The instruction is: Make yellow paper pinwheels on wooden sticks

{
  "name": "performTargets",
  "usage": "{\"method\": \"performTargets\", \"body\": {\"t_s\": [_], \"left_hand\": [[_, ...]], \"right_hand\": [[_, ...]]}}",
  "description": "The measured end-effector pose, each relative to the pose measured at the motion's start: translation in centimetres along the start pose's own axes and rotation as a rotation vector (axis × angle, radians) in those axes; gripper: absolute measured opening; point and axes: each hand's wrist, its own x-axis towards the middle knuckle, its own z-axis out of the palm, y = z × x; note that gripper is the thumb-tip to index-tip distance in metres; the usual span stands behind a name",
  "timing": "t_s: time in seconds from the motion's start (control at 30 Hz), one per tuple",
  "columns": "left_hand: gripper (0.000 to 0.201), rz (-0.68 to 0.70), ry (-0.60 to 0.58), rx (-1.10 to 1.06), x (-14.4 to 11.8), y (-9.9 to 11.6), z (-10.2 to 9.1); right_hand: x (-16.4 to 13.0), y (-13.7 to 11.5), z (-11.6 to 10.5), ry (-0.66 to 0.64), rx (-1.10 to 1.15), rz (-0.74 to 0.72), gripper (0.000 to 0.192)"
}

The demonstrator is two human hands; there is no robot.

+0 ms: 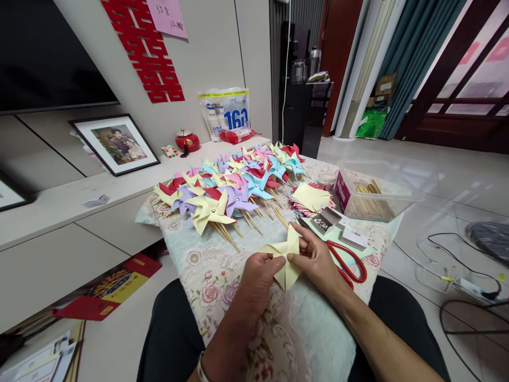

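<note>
A pale yellow paper pinwheel is held between my two hands over the table's near part. My left hand pinches it from the left, thumb pressing near its centre. From the right, my right hand grips it with thumb and fingers, the thumb also close to the centre. No stick shows on this pinwheel. Beyond my hands lies a heap of finished pinwheels on wooden sticks, in yellow, purple, blue, pink and red. Right of my right hand are red-handled scissors and a small open box of metal fasteners.
Cut paper sheets are stacked behind the small box. A clear plastic bin with wooden sticks stands at the table's right. The flowered tablecloth hangs over my knees. Left is a white cabinet with a framed photo.
</note>
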Motion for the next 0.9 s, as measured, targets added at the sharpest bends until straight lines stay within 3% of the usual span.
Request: {"method": "performTargets", "body": {"t_s": [0.23,0.33,0.53,0.67,0.8,0.9], "left_hand": [[0.015,0.011,0.085,0.047,0.1,-0.3,0.2],[0.013,0.011,0.128,0.088,0.6,-0.3,0.1],[0.012,0.037,0.182,0.164,-0.1,1.5,-0.4],[0.006,0.146,0.252,0.377,-2.5,2.8,-0.5],[0.002,0.310,0.297,0.492,-3.6,3.0,-0.7],[0.006,0.329,0.306,0.521,-3.0,2.9,-0.9]], "right_hand": [[0.0,0.1,0.1,-0.016,-0.070,-0.016,0.082],[-0.1,0.2,-0.1,0.001,-0.197,-0.081,0.074],[-0.9,-0.3,-0.9,0.156,-0.644,-0.570,0.045],[-1.7,-1.1,-1.1,0.009,-0.895,-0.842,0.028],[-2.1,-1.3,-1.0,-0.208,-1.102,-0.889,0.029],[-2.2,-1.3,-0.8,-0.224,-1.174,-0.886,0.022]]}}
